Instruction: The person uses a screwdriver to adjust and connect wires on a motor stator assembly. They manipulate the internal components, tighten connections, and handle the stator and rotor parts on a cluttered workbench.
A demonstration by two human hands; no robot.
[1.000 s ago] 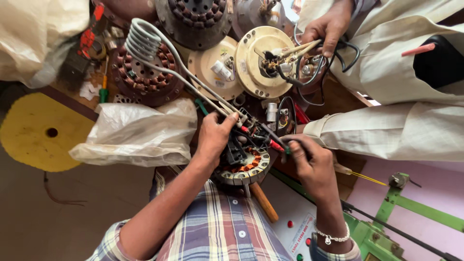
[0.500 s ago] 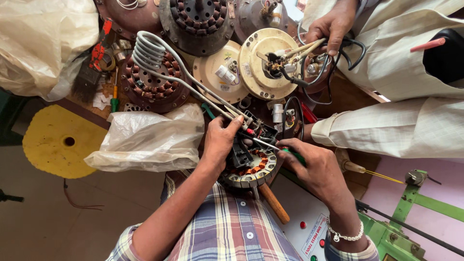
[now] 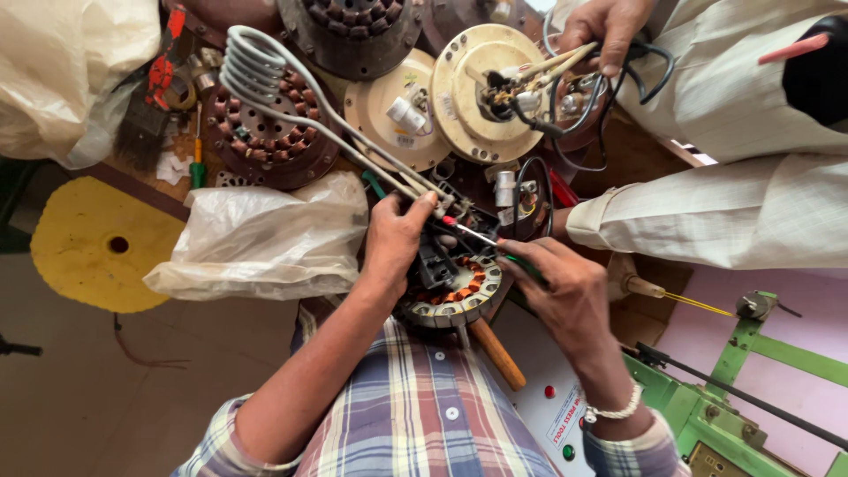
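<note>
White plastic bag (image 3: 265, 234) left of hands; white labelled panel (image 3: 552, 411) below.

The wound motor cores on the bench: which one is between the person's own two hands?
The small stator with copper coils, at the bench's near edge, between the left hand and right hand. The larger dark core lies farther back, under the white coiled tubing, untouched.

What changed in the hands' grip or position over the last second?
Little changed: the right hand shifted slightly lower right, still holding the green-handled screwdriver tip at the motor stator. The left hand stayed gripping the wire bundle. The co-worker's hand kept holding cables.
</note>
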